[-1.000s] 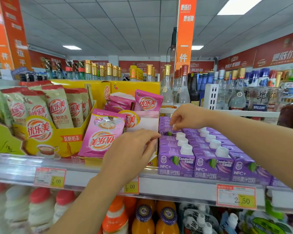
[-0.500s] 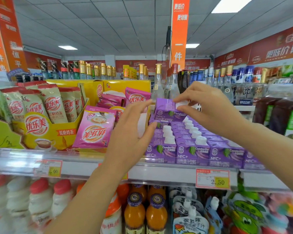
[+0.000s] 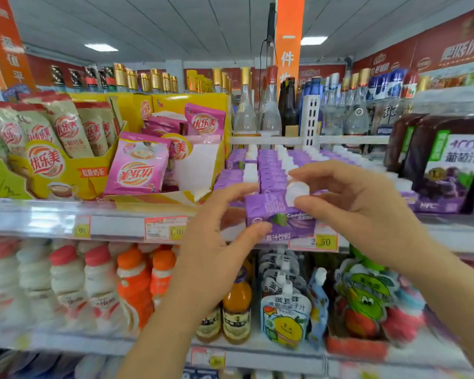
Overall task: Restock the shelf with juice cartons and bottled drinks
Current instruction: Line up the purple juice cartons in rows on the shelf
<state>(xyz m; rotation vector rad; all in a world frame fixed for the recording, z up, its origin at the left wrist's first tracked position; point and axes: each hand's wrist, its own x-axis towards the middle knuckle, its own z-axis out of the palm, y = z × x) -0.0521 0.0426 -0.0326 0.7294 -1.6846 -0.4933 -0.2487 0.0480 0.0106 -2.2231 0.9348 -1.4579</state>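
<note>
Lowered from its earlier height above the rows, the carton (image 3: 277,214) now sits at the front edge of the shelf (image 3: 115,228), just above the price tag (image 3: 316,242), and the left hand (image 3: 216,242) has closed in on it from the side. The right hand (image 3: 367,212) pinches the white cap (image 3: 296,191) between thumb and fingertips; the left brackets the carton's left end, thumb on the printed face and forefinger at the top corner, though blur hides how firmly. The carton is upright, cap up, printed face toward the person. The rows (image 3: 271,170) of matching cartons lie directly behind it, running back into the shelf, so the next move is probably a short push away from the body. It is a squat, glossy purple cardboard brick with a ribbed plastic cap; both hands are equally near.
</note>
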